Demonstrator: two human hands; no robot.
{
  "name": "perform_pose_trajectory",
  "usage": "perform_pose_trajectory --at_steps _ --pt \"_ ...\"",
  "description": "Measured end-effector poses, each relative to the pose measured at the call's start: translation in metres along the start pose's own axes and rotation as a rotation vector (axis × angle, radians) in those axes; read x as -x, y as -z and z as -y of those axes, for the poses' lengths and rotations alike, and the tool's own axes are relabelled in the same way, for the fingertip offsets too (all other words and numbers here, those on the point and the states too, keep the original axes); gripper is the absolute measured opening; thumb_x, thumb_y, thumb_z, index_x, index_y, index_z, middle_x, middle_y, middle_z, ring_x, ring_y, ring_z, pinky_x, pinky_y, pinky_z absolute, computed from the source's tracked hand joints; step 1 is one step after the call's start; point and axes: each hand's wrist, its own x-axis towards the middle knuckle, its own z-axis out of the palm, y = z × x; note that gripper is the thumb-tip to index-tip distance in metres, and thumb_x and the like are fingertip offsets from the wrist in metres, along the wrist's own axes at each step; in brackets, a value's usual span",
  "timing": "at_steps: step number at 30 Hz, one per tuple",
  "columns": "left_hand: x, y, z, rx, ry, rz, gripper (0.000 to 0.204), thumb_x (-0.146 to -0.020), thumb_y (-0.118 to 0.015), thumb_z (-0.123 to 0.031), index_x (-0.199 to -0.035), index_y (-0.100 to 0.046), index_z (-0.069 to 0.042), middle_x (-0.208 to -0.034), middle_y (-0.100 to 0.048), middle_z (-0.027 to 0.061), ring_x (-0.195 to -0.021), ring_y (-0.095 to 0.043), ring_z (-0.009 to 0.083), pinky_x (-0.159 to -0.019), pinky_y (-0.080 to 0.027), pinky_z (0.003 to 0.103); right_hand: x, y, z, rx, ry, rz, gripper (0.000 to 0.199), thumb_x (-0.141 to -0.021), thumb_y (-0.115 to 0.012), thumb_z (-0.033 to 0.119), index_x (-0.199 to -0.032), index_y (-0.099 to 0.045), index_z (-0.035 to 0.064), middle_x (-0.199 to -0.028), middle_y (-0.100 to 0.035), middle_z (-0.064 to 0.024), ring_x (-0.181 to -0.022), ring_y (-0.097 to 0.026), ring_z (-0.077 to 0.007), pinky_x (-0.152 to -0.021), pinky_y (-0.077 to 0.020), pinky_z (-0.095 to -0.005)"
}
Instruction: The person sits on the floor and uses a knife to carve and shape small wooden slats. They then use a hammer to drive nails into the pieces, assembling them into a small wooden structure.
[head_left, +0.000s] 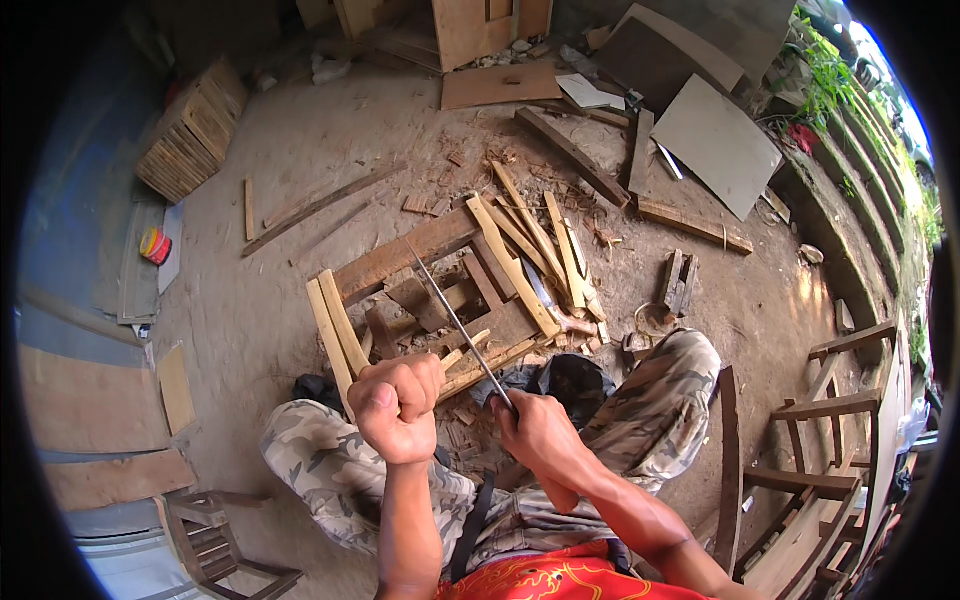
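From here I see the right hand [540, 432] clamped on a long thin blade [455, 318], which slants over the wooden frame [385, 265]. Left hand [400, 405], apart from the right, is fisted at the frame's near side; I can't tell whether it grips the pale stick [455, 356] beside it. Loose pale strips [565, 250] lie at the frame's right.

The dusty brown floor [230, 340] carries planks [572, 157] and wood chips [415, 204]

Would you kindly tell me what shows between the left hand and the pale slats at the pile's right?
In the head view, the long metal tool slants between the left hand and pale slats, above brown wood pieces.
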Motion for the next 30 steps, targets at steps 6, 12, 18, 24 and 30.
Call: perform_pose_trajectory --at_steps 6,12,18,24,30 --pt "0.0 0.003 0.002 0.049 0.036 -0.109 0.052 -0.097 -0.047 -0.034 -0.055 -0.028 -0.01 -0.047 -0.03 0.0017 -0.045 -0.023 0.0147 -0.049 -0.02 0.034 0.014 0.007 0.002 -0.344 0.149 -0.199 0.012 -0.096 -0.056 0.003 -0.101 -0.065 -0.0039 -0.073 -0.062 -0.0232 -0.063 -0.064 -0.0414 -0.062 -0.0524 -0.0445" --pt "-0.004 -0.005 0.003 -0.024 0.008 -0.011 0.045 -0.099 -0.038 -0.031 -0.059 -0.028 -0.012 -0.049 -0.029 0.0003 -0.048 -0.02 0.014 -0.05 -0.021 0.035 0.0 -0.001 -0.009 0.025 -0.065 0.037 0.025 -0.097 -0.057 0.019 -0.098 -0.07 -0.0013 -0.072 -0.062 -0.0298 -0.074 -0.064 -0.0493 -0.067 -0.0516 -0.0533" --pt "-0.01 -0.012 0.003 -0.065 0.055 0.038 0.045 -0.1 -0.037 -0.031 -0.06 -0.029 -0.011 -0.05 -0.028 0.0001 -0.049 -0.02 0.0138 -0.051 -0.021 0.035 0.007 0.008 -0.013 -0.132 -0.163 0.095 0.033 -0.102 -0.057 0.028 -0.103 -0.071 -0.0026 -0.068 -0.064 -0.0226 -0.061 -0.067 -0.0377 -0.061 -0.0529 -0.0456" --pt "-0.016 -0.01 0.006 -0.028 0.084 -0.008 0.046 -0.101 -0.036 -0.033 -0.061 -0.028 -0.012 -0.05 -0.027 -0.0001 -0.049 -0.019 0.0137 -0.051 -0.02 0.035 0.0 0.022 0.001 -0.199 -0.258 0.206 0.038 -0.105 -0.059 0.032 -0.102 -0.069 -0.0048 -0.064 -0.061 -0.0059 -0.057 -0.064 -0.0144 -0.055 -0.0514 -0.0338" --pt "-0.018 -0.014 0.005 -0.073 0.089 -0.047 0.047 -0.101 -0.037 -0.033 -0.06 -0.028 -0.013 -0.05 -0.027 0.0002 -0.048 -0.019 0.0134 -0.05 -0.02 0.035 0.016 0.015 0.003 -0.347 0.068 -0.215 0.018 -0.099 -0.059 0.012 -0.094 -0.064 -0.0052 -0.075 -0.062 -0.0211 -0.068 -0.064 -0.0346 -0.06 -0.0512 -0.0428"
